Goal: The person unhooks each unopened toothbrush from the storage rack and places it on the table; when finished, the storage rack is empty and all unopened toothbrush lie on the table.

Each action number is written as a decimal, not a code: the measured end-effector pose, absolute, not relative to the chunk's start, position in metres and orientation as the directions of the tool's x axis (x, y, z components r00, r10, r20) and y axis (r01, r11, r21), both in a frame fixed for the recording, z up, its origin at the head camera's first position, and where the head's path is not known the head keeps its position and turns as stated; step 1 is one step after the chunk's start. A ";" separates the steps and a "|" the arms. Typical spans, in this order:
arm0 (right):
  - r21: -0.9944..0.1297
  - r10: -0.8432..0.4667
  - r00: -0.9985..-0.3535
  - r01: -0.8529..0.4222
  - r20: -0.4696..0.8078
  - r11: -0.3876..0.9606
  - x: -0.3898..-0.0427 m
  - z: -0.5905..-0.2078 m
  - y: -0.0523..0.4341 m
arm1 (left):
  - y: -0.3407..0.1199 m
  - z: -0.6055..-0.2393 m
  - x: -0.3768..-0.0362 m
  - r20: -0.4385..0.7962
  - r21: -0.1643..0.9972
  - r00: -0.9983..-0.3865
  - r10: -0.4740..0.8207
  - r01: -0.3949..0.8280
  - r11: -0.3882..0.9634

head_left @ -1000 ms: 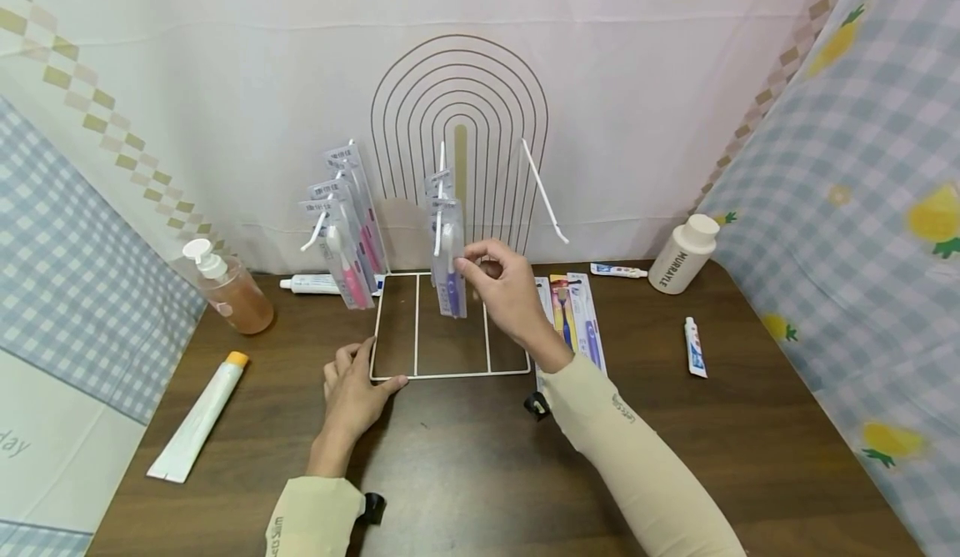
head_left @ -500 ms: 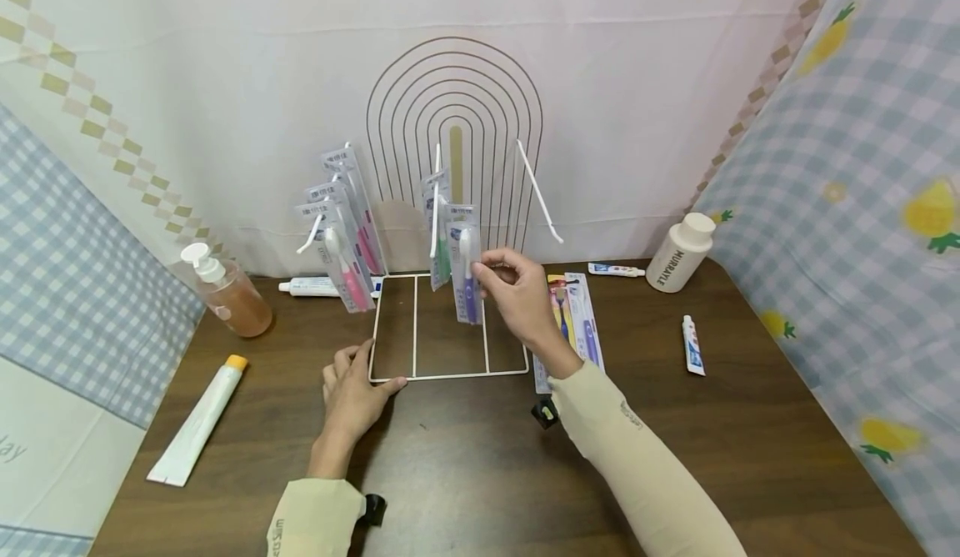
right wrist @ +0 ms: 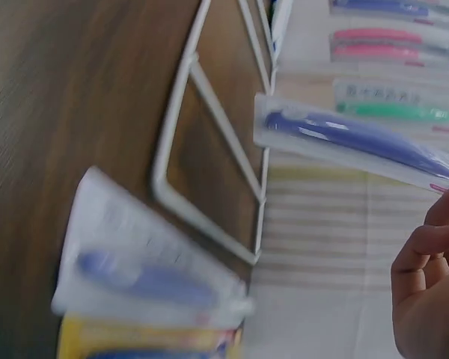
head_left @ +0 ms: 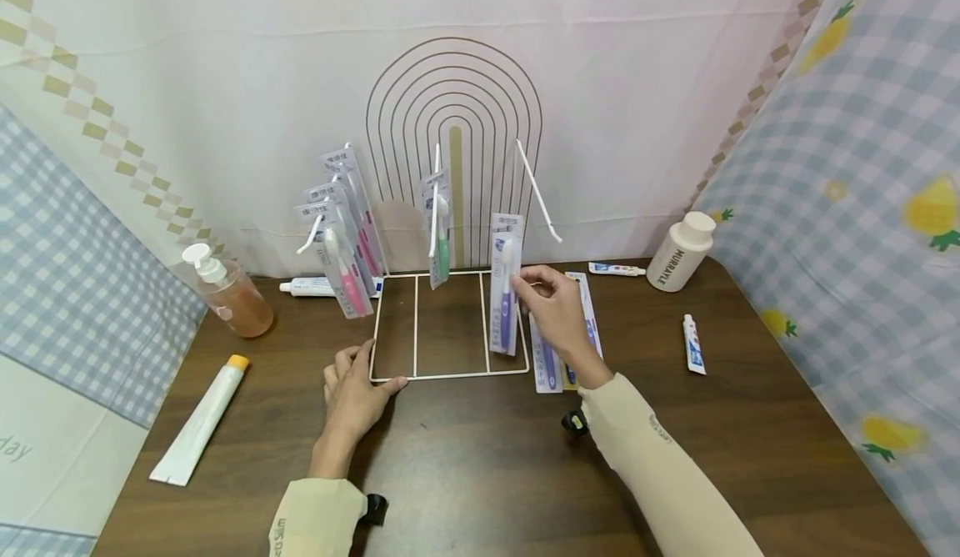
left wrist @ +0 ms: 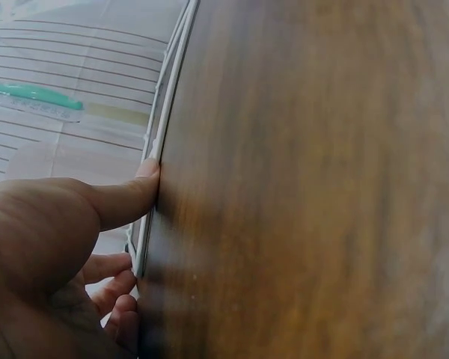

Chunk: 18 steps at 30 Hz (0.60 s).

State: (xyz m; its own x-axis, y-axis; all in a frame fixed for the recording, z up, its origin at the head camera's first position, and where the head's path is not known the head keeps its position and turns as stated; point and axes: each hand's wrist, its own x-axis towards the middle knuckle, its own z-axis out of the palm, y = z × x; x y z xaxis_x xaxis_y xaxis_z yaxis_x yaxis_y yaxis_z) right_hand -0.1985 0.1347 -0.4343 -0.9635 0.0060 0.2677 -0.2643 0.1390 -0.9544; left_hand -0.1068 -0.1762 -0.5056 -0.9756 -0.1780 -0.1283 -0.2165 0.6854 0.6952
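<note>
While the left hand (head_left: 352,394) rests on the brown table (head_left: 465,474) with its fingers spread and nearly straight, one fingertip (left wrist: 146,170) pressing the front corner of the white wire rack (head_left: 450,373) as if to steady it, the right hand (head_left: 555,311) pinches a packaged purple toothbrush (head_left: 505,294) by its edge and holds it upright just above the rack's right-hand base panel. The step in hand appears to be moving this pack between the rack's middle hook and the loose packs (head_left: 573,340) lying flat on the table just right of the rack; which way it is travelling cannot be told. If it is bound for a hook, the next move calls for lining up the small hole in the card top with a hook tip, probably the bare right hook (head_left: 538,194). Farther back, pink toothbrush packs (head_left: 345,232) hang on the left hook and a green one (head_left: 441,223) on the middle hook. The right wrist view is blurred, so the exact contact of thumb and fingers on the pack is hard to make out, and part of the loose packs lies hidden behind the right hand.
</note>
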 end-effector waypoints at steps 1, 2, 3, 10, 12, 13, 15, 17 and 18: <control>-0.957 0.017 -0.966 -0.251 0.256 0.146 -0.199 -0.437 0.140 | -0.176 -0.506 -0.107 -0.127 0.695 -0.976 -0.178 -0.216 0.686; -0.958 0.027 -0.968 -0.241 0.248 0.156 -0.199 -0.439 0.146 | -0.176 -0.506 -0.107 -0.124 0.695 -0.976 -0.179 -0.214 0.686; -0.959 0.035 -0.970 -0.230 0.239 0.164 -0.199 -0.441 0.152 | -0.176 -0.506 -0.107 -0.122 0.695 -0.976 -0.178 -0.212 0.687; -0.962 0.093 -0.981 -0.145 0.170 0.232 -0.202 -0.459 0.203 | -0.178 -0.506 -0.106 -0.124 0.694 -0.977 -0.173 -0.210 0.689; -0.961 0.117 -0.982 -0.118 0.151 0.249 -0.203 -0.463 0.219 | -0.178 -0.506 -0.106 -0.125 0.695 -0.977 -0.172 -0.210 0.688; -0.959 0.131 -0.981 -0.106 0.144 0.262 -0.203 -0.464 0.226 | -0.178 -0.506 -0.106 -0.125 0.696 -0.977 -0.171 -0.209 0.687; -0.948 0.152 -0.979 -0.083 0.135 0.307 -0.203 -0.466 0.241 | -0.177 -0.506 -0.106 -0.123 0.698 -0.978 -0.171 -0.207 0.685; -0.926 0.171 -0.978 -0.049 0.121 0.375 -0.203 -0.468 0.254 | -0.177 -0.506 -0.106 -0.121 0.699 -0.978 -0.172 -0.207 0.685; -0.913 0.178 -0.978 -0.027 0.108 0.407 -0.203 -0.470 0.259 | -0.176 -0.506 -0.106 -0.120 0.697 -0.978 -0.173 -0.207 0.686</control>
